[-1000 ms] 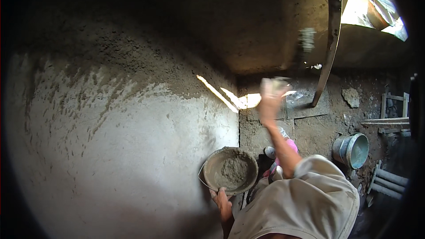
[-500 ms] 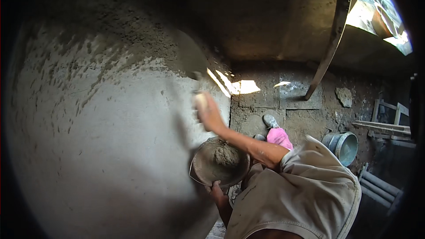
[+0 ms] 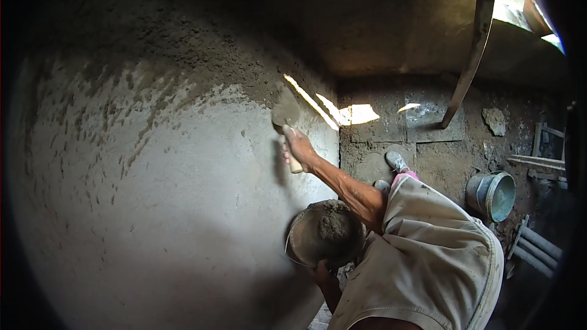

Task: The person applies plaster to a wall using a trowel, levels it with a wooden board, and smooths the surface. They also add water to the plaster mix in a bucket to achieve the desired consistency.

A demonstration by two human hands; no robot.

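Note:
My right hand (image 3: 298,146), at the end of an outstretched arm, is closed round the wooden handle of a trowel (image 3: 286,112). The trowel's somewhat blurred blade points up at the edge of the wet mortar on the wall; whether it touches the wall I cannot tell. Lower down, my left hand (image 3: 323,271) grips the near edge of a round bucket (image 3: 304,239), most of its fingers hidden under it. Inside the tilted bucket lies a heap of grey mortar (image 3: 333,226). Rough mortar (image 3: 202,49) covers the wall's upper part, with streaks and spatters below.
The pale wall (image 3: 183,195) fills the left side. A slanting plank (image 3: 471,73) rises from the dirty floor. To the right stand a water bucket (image 3: 501,197), a wooden frame (image 3: 538,160) and several pipe-like bars (image 3: 538,250). A stone-like lump (image 3: 494,121) lies beyond my shoes (image 3: 396,160).
The trowel has come down and turned, its handle now pointing lower right. The bucket appears further right and lower, as the whole view has shifted.

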